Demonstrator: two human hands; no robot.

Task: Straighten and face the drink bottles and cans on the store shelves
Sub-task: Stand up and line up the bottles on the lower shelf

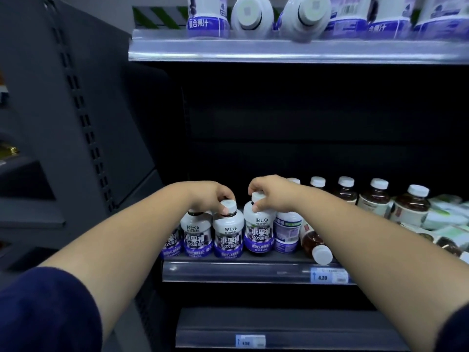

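the left hand (212,196) pinches the cap of a purple juice bottle (228,233); the right hand (275,193) grips the cap of the second juice bottle (258,233) beside it. both stand upright at the shelf (228,273) front edge, labels forward. just right, a tea bottle (313,243) lies tipped, cap toward that edge.

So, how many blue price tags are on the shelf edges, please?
2: upper price tag on the bottle shelf's edge; lower price tag on the edge below. The right arm may hide more.
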